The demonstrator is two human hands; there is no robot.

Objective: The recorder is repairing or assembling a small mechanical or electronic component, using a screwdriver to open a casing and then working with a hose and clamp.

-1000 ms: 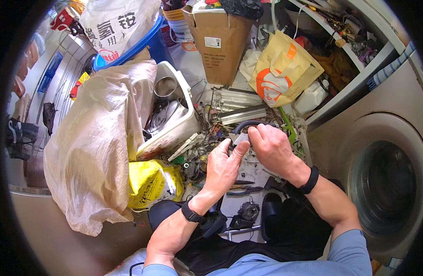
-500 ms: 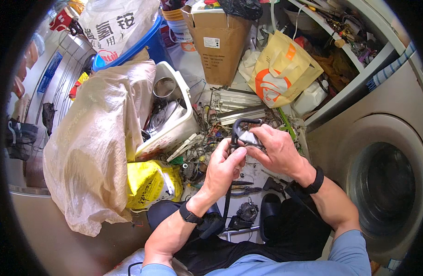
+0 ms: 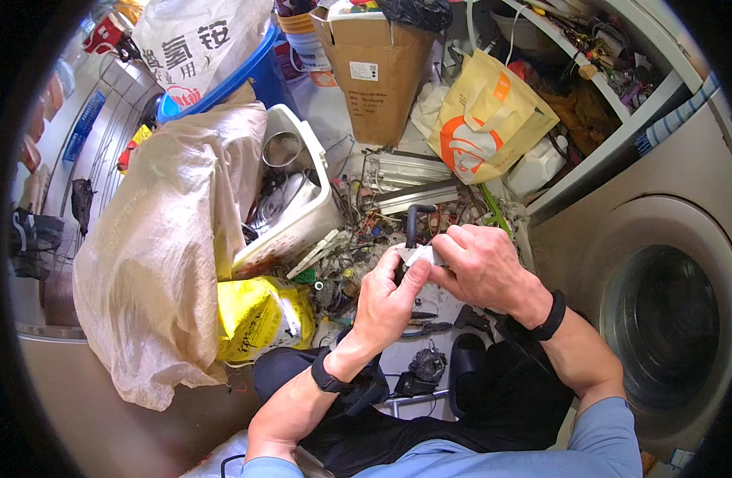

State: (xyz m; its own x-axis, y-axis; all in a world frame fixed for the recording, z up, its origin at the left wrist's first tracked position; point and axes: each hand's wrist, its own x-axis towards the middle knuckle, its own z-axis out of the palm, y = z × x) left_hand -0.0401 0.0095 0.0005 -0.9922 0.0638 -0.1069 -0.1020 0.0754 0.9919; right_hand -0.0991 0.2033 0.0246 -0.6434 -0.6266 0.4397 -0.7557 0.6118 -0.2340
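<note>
Before me my left hand (image 3: 388, 296) is closed, thumb and fingers pinching a thick black cord (image 3: 412, 229) and the edge of a small white piece (image 3: 419, 255) that looks like paper or cloth. The cord rises out of the grip and bends over at its top; whether it is a cable or a hose I cannot tell. My right hand (image 3: 484, 267) is closed too, its fingertips pressed on the white piece against the cord. Beneath the hands lie pliers (image 3: 430, 327) and a dark round part (image 3: 428, 366) with a black base.
Loose wires and scrap parts (image 3: 358, 215) cover the floor ahead. A white bin (image 3: 326, 203), a beige sack (image 3: 167, 255) and a yellow bag (image 3: 262, 319) stand at left. Farther off are a cardboard box (image 3: 378, 95) and a cream bag (image 3: 493, 119); a washing machine (image 3: 565, 203) is at right.
Both hands have come closer together and slightly lower. The cord's bent end has turned and shows less, while the white piece now lies across the cord between both hands' fingertips.
</note>
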